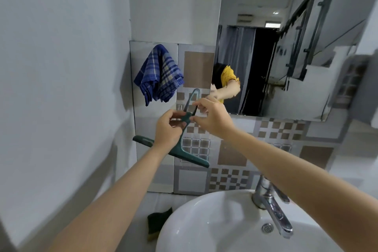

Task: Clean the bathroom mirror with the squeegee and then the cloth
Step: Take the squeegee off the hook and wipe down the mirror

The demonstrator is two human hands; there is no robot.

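Both hands meet at centre frame, in front of the tiled wall (231,155). The left hand (166,129) comes up from lower left w/ fingers curled round the dark green squeegee (185,117), gripping it at the neck where handle meets blade bar. The blade bar runs diagonally below that hand, from left-centre down to the right, partly hidden behind the wrist. The looped handle points up toward the mirror's lower left corner.

The right hand (212,117) reaches in from lower right; thumb & forefinger are pinched on the right side of the handle loop, other fingers loosely bent. So both hands are on the squeegee, which is held in the air, off the wall and clear of the glass.

The mirror (286,16) fills the upper right of the frame, its left edge approx at centre. It reflects a stair rail, a dark doorway, a curtain and, low at its left edge, the person's yellow sleeve & arm.

The cloth (158,73), blue plaid, hangs bunched on the wall at upper left-centre, just left of the mirror and above the hands, apart from both. Can't tell what it hangs from.

At the bottom right sits a white sink (204,221) w/ a chrome tap (272,204) over it and a drain (267,227) in the bowl. A dark green sponge (157,221) lies on the counter just left of the sink rim.
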